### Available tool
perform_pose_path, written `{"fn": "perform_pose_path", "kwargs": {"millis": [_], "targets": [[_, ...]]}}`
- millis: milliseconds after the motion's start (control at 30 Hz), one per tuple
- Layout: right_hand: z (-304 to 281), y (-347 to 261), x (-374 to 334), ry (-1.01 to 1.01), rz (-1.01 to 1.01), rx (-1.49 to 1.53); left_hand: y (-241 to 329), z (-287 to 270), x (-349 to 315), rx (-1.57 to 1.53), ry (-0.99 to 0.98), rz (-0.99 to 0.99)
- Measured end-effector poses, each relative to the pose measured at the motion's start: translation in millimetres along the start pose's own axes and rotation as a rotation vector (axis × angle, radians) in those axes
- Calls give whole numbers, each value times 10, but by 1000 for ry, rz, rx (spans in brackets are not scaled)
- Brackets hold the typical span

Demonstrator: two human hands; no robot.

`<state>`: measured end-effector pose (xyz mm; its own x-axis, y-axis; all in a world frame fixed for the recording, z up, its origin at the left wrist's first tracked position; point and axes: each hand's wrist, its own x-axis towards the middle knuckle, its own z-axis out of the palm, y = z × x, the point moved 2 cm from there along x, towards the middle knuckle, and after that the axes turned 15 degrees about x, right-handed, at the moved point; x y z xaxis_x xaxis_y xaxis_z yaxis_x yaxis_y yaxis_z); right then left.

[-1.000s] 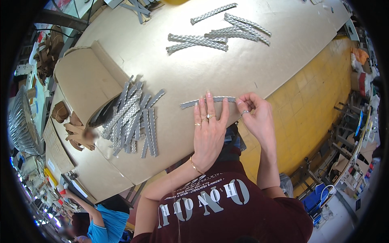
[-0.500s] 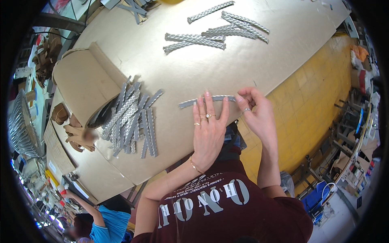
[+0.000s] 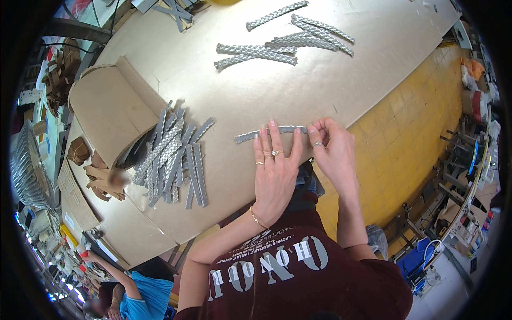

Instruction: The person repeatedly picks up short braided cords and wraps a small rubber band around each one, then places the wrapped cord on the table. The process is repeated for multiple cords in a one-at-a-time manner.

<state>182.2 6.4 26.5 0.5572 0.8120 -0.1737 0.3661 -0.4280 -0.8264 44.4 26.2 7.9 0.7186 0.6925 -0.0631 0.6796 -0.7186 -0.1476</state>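
Note:
One grey strip with a silvery braided edge (image 3: 247,137) lies crosswise on the cardboard-covered table in front of me. My left hand (image 3: 276,173) rests flat over it, fingers spread, pressing it down near its middle. At the strip's right end my right hand (image 3: 333,152) is closed in a pinch, thumb and forefinger together on the tip. Those fingertips hide the end itself. A heap of similar grey and silver braided strips (image 3: 170,152) spills out to the left of my hands. Farther off, several braided strips (image 3: 314,34) lie braid side up.
A cardboard box on its side (image 3: 114,104) stands behind the heap. Brown strips (image 3: 101,178) lie by its mouth. The table's right edge borders a yellow tiled floor (image 3: 394,144). A person in a blue top (image 3: 144,296) is at the lower left.
My right hand has moved slightly left and its fingers have closed tighter on the strip's end. My left hand and the strip stay in place. The co-worker's arm has shifted.

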Motion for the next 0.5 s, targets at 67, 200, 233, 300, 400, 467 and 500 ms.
{"fn": "perform_pose_path", "kwargs": {"millis": [67, 200, 233, 300, 400, 467, 500], "targets": [[11, 1, -1, 8, -25, -21, -1, -2, 2, -1, 5, -1], [29, -2, -6, 40, -73, -26, 1, 0, 4, 14, 8, 5], [34, 4, -12, 39, -61, -35, 2, -1, 4, 35, 15, 6], [44, 23, -34, 40, -47, -59, 6, -1, 8, 26, 22, 2], [83, 76, -100, 53, -66, -115, 10, -10, 20, 18, 39, -4], [110, 138, -131, 81, -119, -123, 10, -16, 24, 17, 42, -4], [125, 176, -146, 95, -145, -127, 7, -18, 24, 21, 40, -2]]}}
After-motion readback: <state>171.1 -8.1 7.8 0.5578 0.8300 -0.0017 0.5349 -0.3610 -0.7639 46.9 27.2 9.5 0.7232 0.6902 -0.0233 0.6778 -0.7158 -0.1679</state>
